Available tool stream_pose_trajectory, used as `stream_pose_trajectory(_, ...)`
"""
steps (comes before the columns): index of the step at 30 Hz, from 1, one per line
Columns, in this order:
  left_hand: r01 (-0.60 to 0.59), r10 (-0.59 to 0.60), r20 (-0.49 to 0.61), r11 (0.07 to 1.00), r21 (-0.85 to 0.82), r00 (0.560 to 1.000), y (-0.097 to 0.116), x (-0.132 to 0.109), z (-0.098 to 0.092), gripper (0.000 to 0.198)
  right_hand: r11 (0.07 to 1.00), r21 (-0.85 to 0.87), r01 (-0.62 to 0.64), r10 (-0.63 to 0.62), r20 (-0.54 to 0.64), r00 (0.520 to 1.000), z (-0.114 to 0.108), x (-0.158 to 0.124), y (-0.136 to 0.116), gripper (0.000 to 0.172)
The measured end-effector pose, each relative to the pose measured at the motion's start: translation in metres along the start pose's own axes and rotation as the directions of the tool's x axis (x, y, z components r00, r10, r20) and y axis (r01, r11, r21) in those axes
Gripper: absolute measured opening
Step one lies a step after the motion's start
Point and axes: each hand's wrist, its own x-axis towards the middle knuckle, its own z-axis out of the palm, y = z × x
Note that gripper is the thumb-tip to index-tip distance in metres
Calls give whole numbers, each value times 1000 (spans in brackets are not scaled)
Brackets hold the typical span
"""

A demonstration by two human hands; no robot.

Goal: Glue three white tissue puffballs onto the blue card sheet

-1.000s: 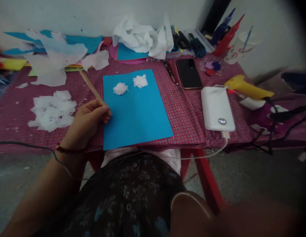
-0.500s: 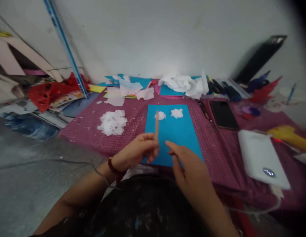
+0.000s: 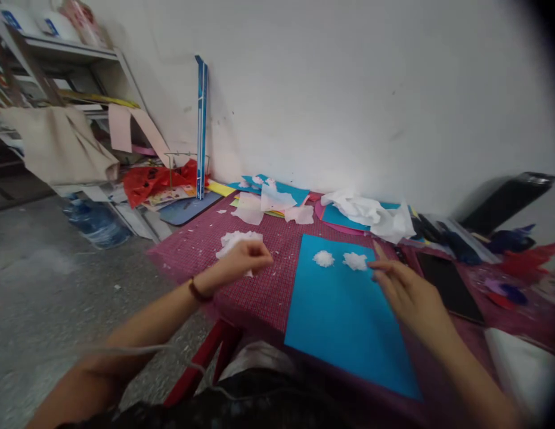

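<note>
A cloth (image 3: pixel 263 298) is lying under a blue sheet (image 3: pixel 344 325). The left hand (image 3: pixel 247 258) is hovering before a paper pile (image 3: pixel 232 238), fingertips closed in a pinch. The right hand (image 3: pixel 409 292) is hanging over the sheet's right edge, beside two white tufts (image 3: pixel 323 258) on its far end, and is gripping a stick (image 3: pixel 379 250).

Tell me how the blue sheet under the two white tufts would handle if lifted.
The blue sheet looks thin, so it would probably bend when lifted by one edge. The white tufts resting on it might slide unless glued.
</note>
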Motion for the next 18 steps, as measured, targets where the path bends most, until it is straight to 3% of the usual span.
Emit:
stream_pose_trajectory(2, 87, 7, -241, 922, 376, 970, -14, 32, -42, 31, 980, 148, -135, 145, -59, 988, 4, 15, 21, 28)
stream_pose_trajectory(3, 130, 0, -285, 888, 441, 959, -21, 47, -60, 39, 958, 223, -180, 201, -73, 977, 8, 21, 28, 29)
stream_pose_trajectory(5, 170, -2, -307, 836, 522, 952, -33, 73, -89, 47, 909, 349, -228, 280, -105, 954, 19, 27, 39, 29)
stream_pose_trajectory(7, 191, -9, -287, 768, 611, 958, -44, 93, -104, 35, 869, 432, -241, 330, -141, 933, 31, 27, 44, 29)
stream_pose_trajectory(11, 180, -15, -227, 662, 728, 974, -60, 118, -103, 12, 853, 466, -236, 347, -169, 922, 43, 22, 46, 30)
stream_pose_trajectory(15, 194, -29, -227, 631, 751, 973, -61, 131, -93, 28, 874, 432, -221, 317, -162, 935, 41, 16, 50, 31)
stream_pose_trajectory(18, 216, -29, -271, 686, 695, 962, -45, 137, -95, 25, 874, 429, -227, 315, -145, 938, 38, 13, 53, 30)
